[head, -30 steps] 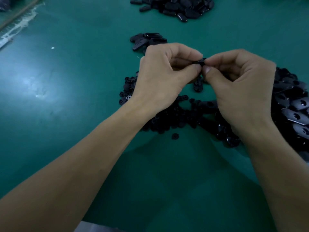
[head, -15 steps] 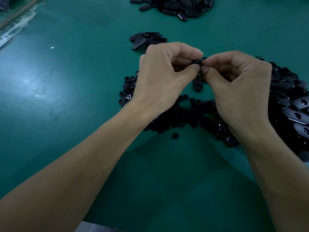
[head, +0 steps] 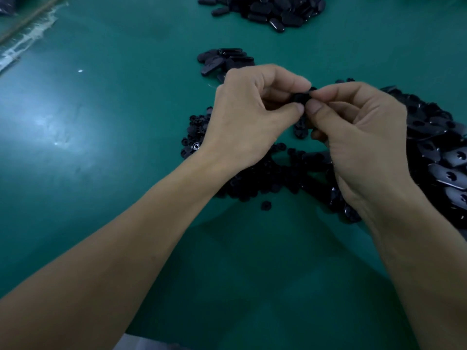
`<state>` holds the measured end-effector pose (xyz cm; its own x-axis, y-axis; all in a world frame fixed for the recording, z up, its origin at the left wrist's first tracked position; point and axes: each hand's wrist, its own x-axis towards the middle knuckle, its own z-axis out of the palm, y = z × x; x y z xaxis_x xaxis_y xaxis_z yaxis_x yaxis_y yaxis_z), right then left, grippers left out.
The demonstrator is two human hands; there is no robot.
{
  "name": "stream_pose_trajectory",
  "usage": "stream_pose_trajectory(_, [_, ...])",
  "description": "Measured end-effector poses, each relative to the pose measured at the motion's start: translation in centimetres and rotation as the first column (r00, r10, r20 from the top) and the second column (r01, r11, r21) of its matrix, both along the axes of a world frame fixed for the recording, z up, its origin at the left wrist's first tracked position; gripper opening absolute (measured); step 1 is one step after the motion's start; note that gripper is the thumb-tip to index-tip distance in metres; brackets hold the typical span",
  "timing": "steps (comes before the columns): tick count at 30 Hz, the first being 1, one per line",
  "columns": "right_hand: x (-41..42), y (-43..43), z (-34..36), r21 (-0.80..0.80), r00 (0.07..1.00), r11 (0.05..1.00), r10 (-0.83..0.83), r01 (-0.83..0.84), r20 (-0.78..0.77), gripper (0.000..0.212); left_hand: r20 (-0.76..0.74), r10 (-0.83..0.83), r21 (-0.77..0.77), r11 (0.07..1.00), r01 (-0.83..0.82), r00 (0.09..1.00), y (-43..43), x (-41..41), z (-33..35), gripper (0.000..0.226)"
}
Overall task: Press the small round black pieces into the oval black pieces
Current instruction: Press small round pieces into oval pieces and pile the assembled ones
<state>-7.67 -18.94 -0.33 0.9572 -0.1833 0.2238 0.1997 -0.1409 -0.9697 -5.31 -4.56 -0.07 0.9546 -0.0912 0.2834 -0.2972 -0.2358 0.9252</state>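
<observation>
My left hand (head: 247,122) and my right hand (head: 361,137) meet fingertip to fingertip above the green table. Between thumbs and forefingers they pinch a black piece (head: 302,97); fingers cover most of it, so I cannot tell the oval part from the round part. A heap of small round black pieces (head: 265,178) lies under both hands. One round piece (head: 266,205) lies alone in front of it. A pile of oval black pieces with holes (head: 444,157) spreads out at the right edge.
A small stack of oval pieces (head: 222,59) lies just beyond my left hand. A bigger heap of oval pieces (head: 275,10) sits at the far edge. The green table mat (head: 101,122) has a light glare at left, and crumpled clear tape (head: 27,44) lies far left.
Both hands have stayed together at the same spot, drifting slightly lower. The pinched piece shows a bit more between the fingertips.
</observation>
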Motion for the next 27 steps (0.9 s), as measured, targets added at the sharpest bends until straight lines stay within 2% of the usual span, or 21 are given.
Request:
stream_pose_trajectory(3, [0.07,0.1,-0.09,-0.189,0.991,0.976,-0.092,0.108,0.094,0.017,-0.015,0.004,-0.034,0.999,-0.004,1.0,-0.05,0.03,-0.1,0.028])
stream_pose_trajectory(6, [0.03,0.06,-0.02,-0.255,0.978,0.951,-0.136,0.173,0.157,0.017,0.005,0.014,-0.022,1.0,-0.014,1.0,-0.31,-0.06,-0.17,0.027])
stream_pose_trajectory(14, [-0.26,0.25,0.24,-0.301,0.974,0.936,-0.131,0.183,0.187,0.017,0.016,0.036,-0.009,0.999,-0.036,0.999,-0.35,-0.29,-0.11,0.024])
stream_pose_trajectory(19, [-0.28,0.45,0.23,-0.353,0.971,0.918,-0.112,0.182,0.21,0.024,-0.014,0.053,-0.033,0.998,-0.053,0.999,-0.25,-0.25,0.07,0.025])
stream_pose_trajectory(27, [-0.3,0.51,-0.14,-0.388,0.961,0.898,-0.116,0.209,0.25,0.018,0.01,0.024,-0.005,1.0,-0.024,1.0,-0.21,-0.28,0.12,0.026])
